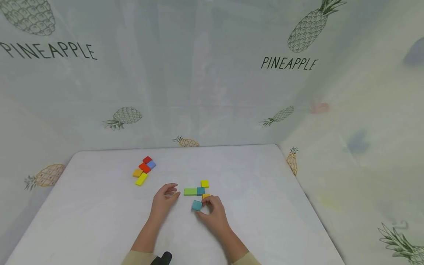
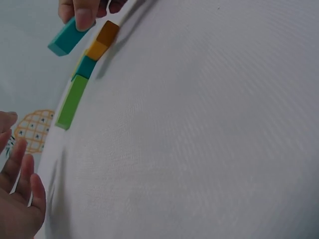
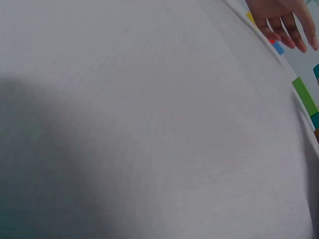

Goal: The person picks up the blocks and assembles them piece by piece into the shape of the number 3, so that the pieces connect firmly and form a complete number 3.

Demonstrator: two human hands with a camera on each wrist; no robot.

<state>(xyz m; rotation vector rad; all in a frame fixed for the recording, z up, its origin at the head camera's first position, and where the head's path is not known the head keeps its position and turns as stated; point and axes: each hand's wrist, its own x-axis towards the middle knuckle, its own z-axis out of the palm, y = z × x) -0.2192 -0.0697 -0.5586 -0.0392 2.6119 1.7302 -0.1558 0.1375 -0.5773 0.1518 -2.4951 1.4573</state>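
Observation:
Between thumb and fingers my right hand (image 1: 215, 214) pinches a teal block (image 1: 197, 205), raised off the table as the left wrist view shows. Just beyond it lies a row of blocks: a light green block (image 1: 190, 191) on the left, touching a second teal block (image 1: 200, 191). A yellow block (image 1: 204, 183) sits at the far corner of that teal one, and an orange block (image 1: 206, 196) at its near corner, partly covered by my right fingers. My left hand (image 1: 164, 200) hovers left of the green block, fingers loosely bent, holding nothing.
Farther back on the left, a cluster of blocks lies on the white table (image 1: 99, 213): red (image 1: 144, 168), blue (image 1: 151, 164), orange (image 1: 137, 173) and yellow (image 1: 141, 179) ones. A pineapple-print curtain (image 1: 205, 73) hangs behind the table and along its sides.

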